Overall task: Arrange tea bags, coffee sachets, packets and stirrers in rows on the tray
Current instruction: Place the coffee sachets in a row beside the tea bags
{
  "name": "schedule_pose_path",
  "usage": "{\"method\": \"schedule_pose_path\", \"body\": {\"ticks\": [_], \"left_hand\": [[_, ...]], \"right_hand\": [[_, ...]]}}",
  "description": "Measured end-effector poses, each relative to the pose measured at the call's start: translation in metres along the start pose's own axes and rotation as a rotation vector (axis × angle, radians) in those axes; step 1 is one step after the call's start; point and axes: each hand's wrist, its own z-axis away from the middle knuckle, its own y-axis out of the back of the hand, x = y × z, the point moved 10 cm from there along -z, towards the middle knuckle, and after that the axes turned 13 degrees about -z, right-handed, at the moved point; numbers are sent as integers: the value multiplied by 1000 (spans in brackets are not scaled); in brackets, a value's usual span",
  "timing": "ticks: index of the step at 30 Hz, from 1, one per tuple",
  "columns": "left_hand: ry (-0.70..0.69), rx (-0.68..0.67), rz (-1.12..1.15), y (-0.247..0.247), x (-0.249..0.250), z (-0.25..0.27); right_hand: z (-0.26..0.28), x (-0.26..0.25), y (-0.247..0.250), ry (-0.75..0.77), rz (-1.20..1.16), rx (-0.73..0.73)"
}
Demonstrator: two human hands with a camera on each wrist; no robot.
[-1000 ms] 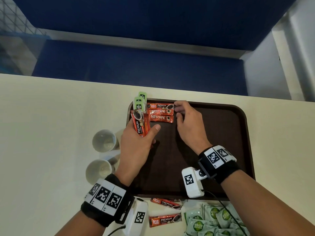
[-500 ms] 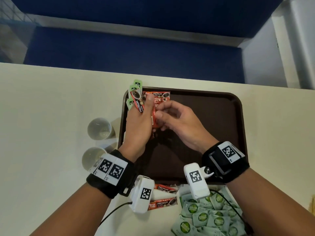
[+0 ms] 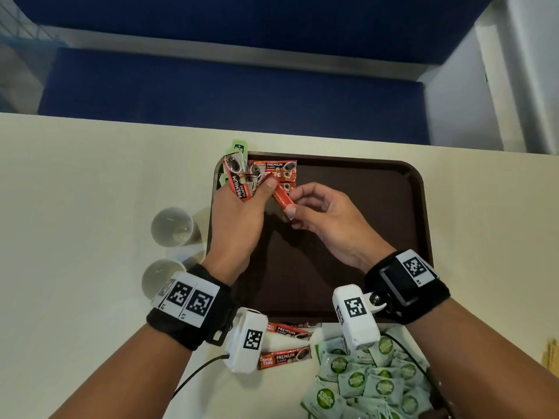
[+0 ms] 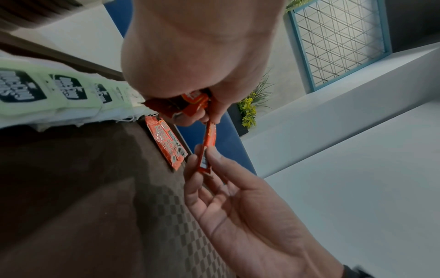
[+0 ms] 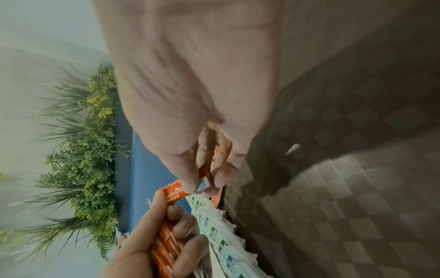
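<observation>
The brown tray (image 3: 378, 189) on the surface is mostly bare; only three coffee sachets (image 3: 279, 172) lie rowed in its far-left corner. Green packets (image 3: 363, 382) wait heaped nearby. The left hand (image 3: 239, 219) clutches a sachet bundle (image 3: 239, 186); the right hand (image 3: 326, 219) pinches one sachet (image 3: 281, 199) from it.

One sachet passes from the bundle to the other hand

A second ago the right hand (image 3: 325, 220) rested on the row of red coffee sachets (image 3: 279, 172) at the tray's far left corner; it has since lifted off and now pinches the near end of a single red sachet (image 3: 282, 199) between thumb and fingertips. The left hand (image 3: 239, 216), then low beside the row with its bundle of sachets (image 3: 240, 182), has moved up over that corner, its thumb on the single sachet's far end.
</observation>
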Motion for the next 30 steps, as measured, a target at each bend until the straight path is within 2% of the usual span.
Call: {"method": "schedule_pose_path", "body": {"ticks": [3, 8, 12, 14, 18, 23, 30], "left_hand": [[40, 36, 44, 1, -4, 4], [113, 28, 141, -4, -14, 8], [103, -16, 156, -10, -11, 6], [113, -9, 147, -9, -13, 4], [98, 33, 105, -2, -16, -5], [22, 50, 89, 5, -10, -7], [56, 82, 81, 9, -12, -3]], "right_hand": [[-1, -4, 3, 15, 31, 3], [10, -43, 6, 380, 403, 95], [15, -50, 2, 534, 536, 137], [17, -52, -2, 574, 594, 111], [15, -39, 0, 440, 501, 57], [14, -27, 21, 263, 167, 146], [10, -26, 30, 209, 69, 164]]}}
